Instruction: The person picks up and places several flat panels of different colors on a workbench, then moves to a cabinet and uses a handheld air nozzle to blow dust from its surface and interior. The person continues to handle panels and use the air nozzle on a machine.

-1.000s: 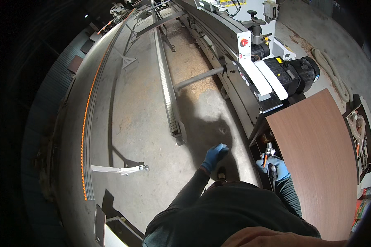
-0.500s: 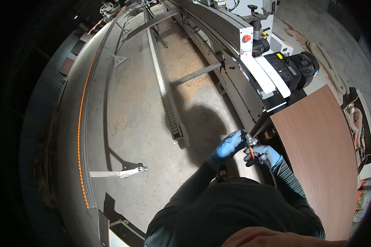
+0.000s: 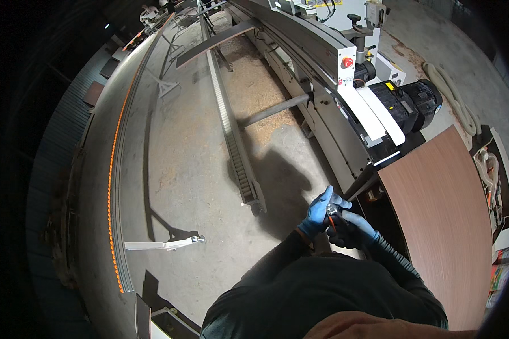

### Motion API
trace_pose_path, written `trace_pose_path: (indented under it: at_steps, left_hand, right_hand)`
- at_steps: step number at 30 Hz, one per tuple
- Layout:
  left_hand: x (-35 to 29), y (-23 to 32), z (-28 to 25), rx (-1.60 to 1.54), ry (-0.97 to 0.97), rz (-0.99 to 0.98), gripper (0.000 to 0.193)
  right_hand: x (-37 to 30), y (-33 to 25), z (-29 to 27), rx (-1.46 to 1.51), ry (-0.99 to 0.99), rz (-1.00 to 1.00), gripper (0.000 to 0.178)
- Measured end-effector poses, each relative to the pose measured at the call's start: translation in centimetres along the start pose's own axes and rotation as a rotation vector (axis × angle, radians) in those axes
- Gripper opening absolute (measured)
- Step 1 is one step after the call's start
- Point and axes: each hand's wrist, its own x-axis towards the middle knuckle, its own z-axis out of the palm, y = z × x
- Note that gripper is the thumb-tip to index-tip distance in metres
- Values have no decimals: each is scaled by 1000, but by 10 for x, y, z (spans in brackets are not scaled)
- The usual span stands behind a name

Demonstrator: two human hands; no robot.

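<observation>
In front of my body both hands wear blue gloves with black palms and fingers. My right hand [image 3: 353, 227] is closed around a small silver and black tool with an orange strip [image 3: 332, 217]; its exact kind is hard to make out. My left hand [image 3: 318, 213] is up against the tool's silver end, its fingers stretched and a little apart. The lower part of the tool is hidden in the black fingers of the right glove. Right beside my right forearm lies a brown wood-grain panel [image 3: 441, 209].
A long grey machine [image 3: 328, 121] with a red button [image 3: 348, 62] and black motors [image 3: 415, 104] runs ahead. A narrow roller track [image 3: 232, 133] stands left of it. Farther left curves a rail with orange rollers [image 3: 112, 186], its white arm [image 3: 164, 244] reaching inward. A pale hose [image 3: 449, 99] lies at right.
My left hand has turned, with its fingers now pointing upward beside the tool. The right hand and the tool have shifted slightly left and down. The surroundings have shifted slightly in view.
</observation>
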Motion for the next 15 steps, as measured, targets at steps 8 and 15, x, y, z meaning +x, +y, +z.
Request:
trace_pose_path:
  at_steps: [8, 15]
  left_hand:
    - [26, 35, -41, 268, 9, 76, 61]
    - [49, 96, -68, 150, 85, 238, 64]
  right_hand:
    - [2, -16, 15, 1, 145, 99, 59]
    - [4, -23, 9, 168, 79, 98, 50]
